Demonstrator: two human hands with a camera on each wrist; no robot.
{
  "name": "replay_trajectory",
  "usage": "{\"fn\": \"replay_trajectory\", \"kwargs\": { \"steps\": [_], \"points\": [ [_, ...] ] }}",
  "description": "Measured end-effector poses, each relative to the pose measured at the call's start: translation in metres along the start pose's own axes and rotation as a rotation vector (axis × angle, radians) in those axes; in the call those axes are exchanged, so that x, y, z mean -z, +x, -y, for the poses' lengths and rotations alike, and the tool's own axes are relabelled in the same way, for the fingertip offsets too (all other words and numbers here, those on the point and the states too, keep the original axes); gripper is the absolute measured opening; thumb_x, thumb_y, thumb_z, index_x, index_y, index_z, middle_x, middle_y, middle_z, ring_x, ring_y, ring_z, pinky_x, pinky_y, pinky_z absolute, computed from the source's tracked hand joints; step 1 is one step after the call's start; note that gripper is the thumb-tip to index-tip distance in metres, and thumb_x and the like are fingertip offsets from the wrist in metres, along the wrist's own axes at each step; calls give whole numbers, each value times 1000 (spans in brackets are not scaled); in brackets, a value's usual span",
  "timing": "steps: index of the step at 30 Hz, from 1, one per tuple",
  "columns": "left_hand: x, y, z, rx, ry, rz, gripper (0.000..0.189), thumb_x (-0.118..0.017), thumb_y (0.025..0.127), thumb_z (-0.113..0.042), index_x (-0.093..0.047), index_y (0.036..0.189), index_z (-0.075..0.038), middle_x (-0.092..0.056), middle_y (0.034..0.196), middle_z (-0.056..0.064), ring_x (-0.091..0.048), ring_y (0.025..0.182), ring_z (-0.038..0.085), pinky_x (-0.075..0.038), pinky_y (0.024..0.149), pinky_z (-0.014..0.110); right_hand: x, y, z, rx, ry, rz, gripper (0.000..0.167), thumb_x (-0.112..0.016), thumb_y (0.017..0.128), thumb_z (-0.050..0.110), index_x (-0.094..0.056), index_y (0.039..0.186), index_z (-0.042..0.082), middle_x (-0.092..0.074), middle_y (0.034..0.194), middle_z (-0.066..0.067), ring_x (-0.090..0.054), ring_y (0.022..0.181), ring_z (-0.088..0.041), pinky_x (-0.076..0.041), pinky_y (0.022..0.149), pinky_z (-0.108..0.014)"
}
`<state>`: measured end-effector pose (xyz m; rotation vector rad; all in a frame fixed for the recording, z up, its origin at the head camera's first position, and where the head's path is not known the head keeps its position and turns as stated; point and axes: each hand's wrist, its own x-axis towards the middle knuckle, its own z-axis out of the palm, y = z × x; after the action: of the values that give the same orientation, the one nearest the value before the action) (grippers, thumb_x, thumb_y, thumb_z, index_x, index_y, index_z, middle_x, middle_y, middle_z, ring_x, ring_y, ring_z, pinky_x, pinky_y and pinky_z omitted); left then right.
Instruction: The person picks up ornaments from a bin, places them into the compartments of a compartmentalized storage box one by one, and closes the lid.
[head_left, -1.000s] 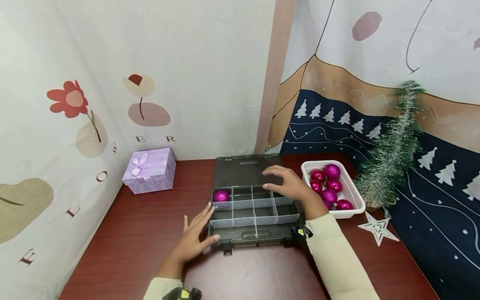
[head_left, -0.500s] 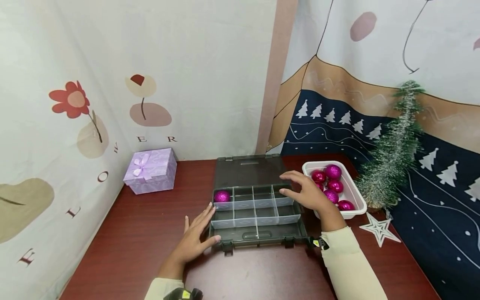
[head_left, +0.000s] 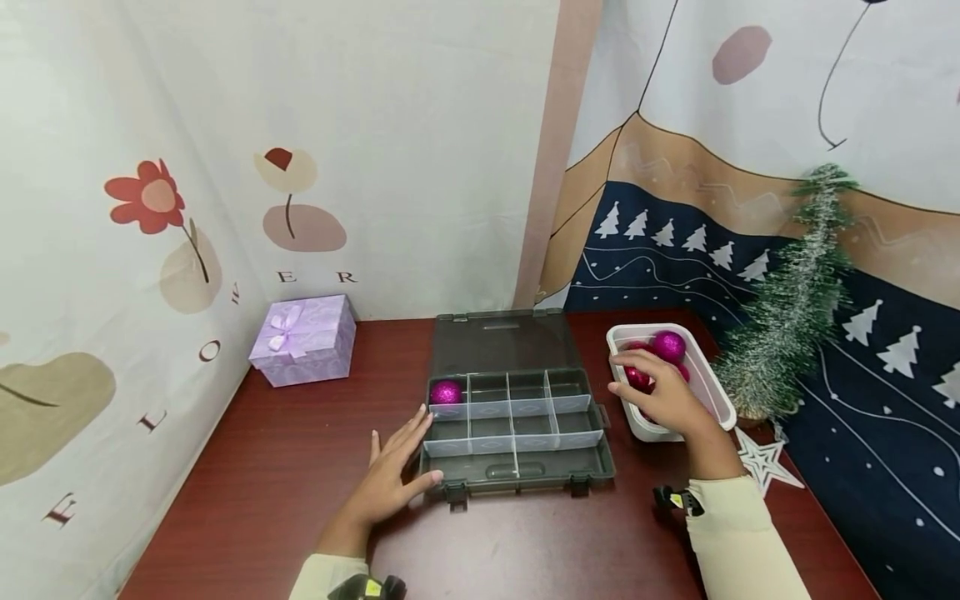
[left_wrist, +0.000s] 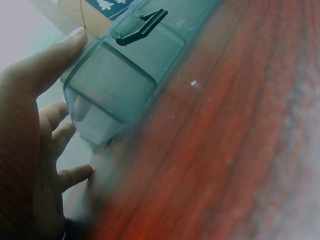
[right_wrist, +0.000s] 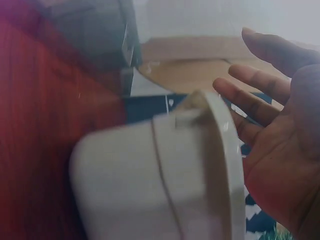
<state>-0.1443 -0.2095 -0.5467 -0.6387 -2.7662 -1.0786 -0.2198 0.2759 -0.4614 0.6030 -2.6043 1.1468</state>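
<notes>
A dark translucent compartment box lies with its lid raised, its hinged side away from me. One glittery magenta Christmas ball sits in its back left compartment. My left hand rests against the box's left side, fingers spread, thumb at the front corner; the left wrist view shows the thumb along the box edge. My right hand hovers over the white plastic basket, fingers relaxed and holding nothing. It partly hides the magenta balls inside. In the right wrist view the palm is beside the basket's rim.
A lilac gift box with a bow stands at the back left. Behind the basket rises a small frosted Christmas tree, with a white star on the table in front. Printed cloth walls enclose the table's back and sides.
My right hand has moved right, from above the compartment box to above the white basket. The left hand stays against the box.
</notes>
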Motion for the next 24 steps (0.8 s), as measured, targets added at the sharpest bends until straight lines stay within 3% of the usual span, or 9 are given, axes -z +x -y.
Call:
{"fn": "replay_trajectory", "kwargs": {
  "steps": [3,8,14,16,19,21,24],
  "points": [
    [-1,0,0,1,0,2,92,-78,94,-50,-40,170,-15,-34,180,12,-40,158,53,6,115,95,4,-6,-9,31,3,-35,41,-84,93,6,-75,132,-2,-71,138,-24,-64,129,-34,-40,108,-2],
    [-2,0,1,6,-7,3,93,-78,94,-51,-39,171,-15,-33,180,12,-40,158,53,6,116,95,12,-14,-17,6,8,-65,38,-83,94,5,-75,131,-3,-71,137,-25,-61,125,-18,-37,103,2],
    [-2,0,2,1,-5,-1,93,-78,94,-51,-40,170,-15,-33,180,12,-40,158,54,6,115,95,25,-20,-24,-69,-23,-37,39,-81,97,8,-73,133,-5,-67,140,-29,-59,132,-46,-30,101,4],
    [-2,0,2,0,-4,-2,93,-78,94,-51,-40,170,-15,-33,180,12,-40,158,54,6,115,95,29,-21,-26,-91,-40,-24,40,-81,97,9,-72,134,-5,-67,141,-29,-62,129,-45,-39,97,0],
    [-1,0,2,-1,-2,-4,92,-78,94,-50,-40,170,-15,-34,180,12,-40,158,54,6,115,95,36,-19,-30,-119,-76,-3,41,-82,97,9,-72,134,-6,-67,141,-30,-65,125,-44,-55,93,-19],
    [0,0,1,-1,-3,-4,92,-78,94,-50,-40,170,-14,-34,180,12,-41,158,54,6,115,95,39,-17,-32,-144,-103,23,42,-82,97,9,-71,135,-6,-65,142,-30,-66,121,-43,-59,86,-32],
    [1,0,1,-4,0,-4,92,-78,94,-49,-40,170,-14,-34,180,12,-41,158,53,5,115,96,41,-15,-36,-174,-121,56,42,-82,98,8,-70,135,-7,-64,143,-32,-66,121,-49,-60,88,-47]
  ]
}}
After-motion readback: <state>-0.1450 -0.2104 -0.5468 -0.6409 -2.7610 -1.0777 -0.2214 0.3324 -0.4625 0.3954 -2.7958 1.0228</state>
